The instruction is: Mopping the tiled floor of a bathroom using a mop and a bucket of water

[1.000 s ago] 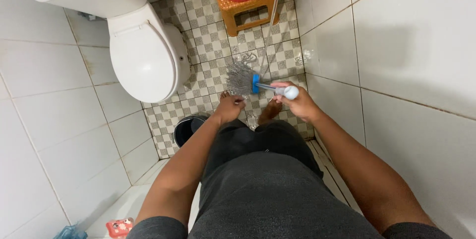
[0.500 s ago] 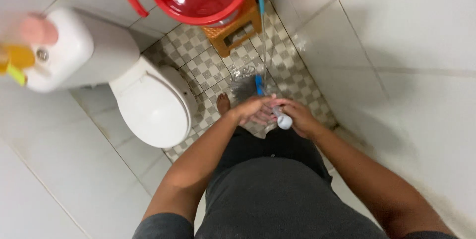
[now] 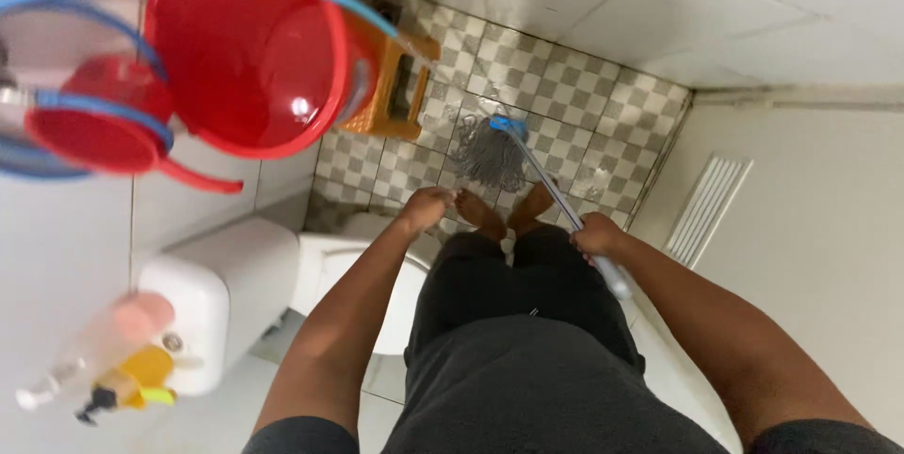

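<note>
right hand (image 3: 595, 235) clamped on mop (image 3: 527, 160) handle; mop head rests on checkered floor (image 3: 603, 105) ahead of the bare feet. left hand (image 3: 426, 206) loosely curled, empty, beside toilet (image 3: 325, 266).

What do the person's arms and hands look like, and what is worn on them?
Both arms are bare from short dark grey sleeves down. The left hand and right hand wear no gloves; no watch, ring or bracelet is visible.

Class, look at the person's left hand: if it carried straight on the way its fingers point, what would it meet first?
Probably the checkered floor tiles beside the mop head; the left hand points down and forward, though depth is unclear.
</note>
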